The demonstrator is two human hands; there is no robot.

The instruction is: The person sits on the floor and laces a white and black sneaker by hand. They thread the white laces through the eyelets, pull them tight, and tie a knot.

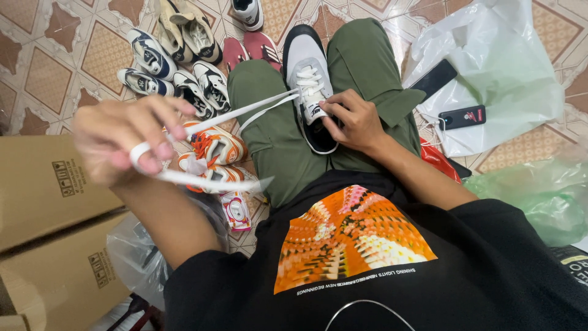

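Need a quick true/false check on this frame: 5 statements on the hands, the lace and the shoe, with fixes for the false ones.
1. The left hand has the white shoelace wound around a finger. True.
2. The right hand rests on the grey-and-white sneaker at its lacing. True.
3. The sneaker sits on the tiled floor. False: it lies on the person's lap, on the green trousers.
4. The lace hangs slack. False: it runs taut from sneaker to left hand.
5. Cardboard boxes stand at the person's left. True.
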